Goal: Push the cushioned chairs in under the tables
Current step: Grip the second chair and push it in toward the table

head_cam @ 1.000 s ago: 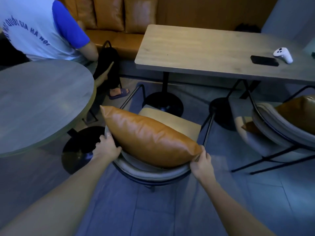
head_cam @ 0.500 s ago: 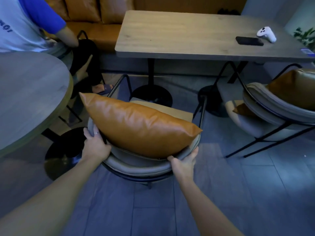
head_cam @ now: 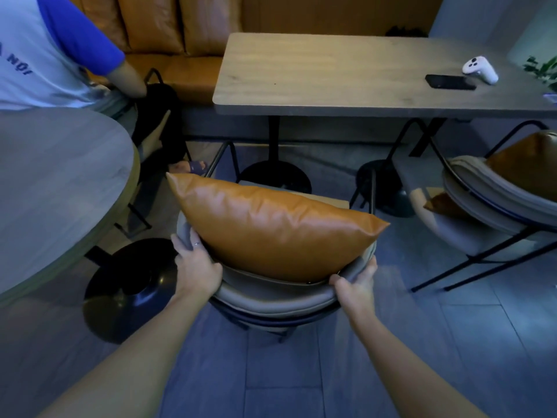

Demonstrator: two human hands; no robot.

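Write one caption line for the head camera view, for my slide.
Both hands, left hand and right hand, grip the cushioned chair backrest, facing the rectangular table.

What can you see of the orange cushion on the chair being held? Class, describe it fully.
The orange cushion is a plump pillow with pointed corners, in smooth, glossy material that looks like leather and creases lightly. It stands on edge, tilted, leaning against the padded grey backrest of the chair. The left hand grips the backrest beside its lower left edge; the right hand grips the backrest below its right corner. It sits short of the rectangular table.
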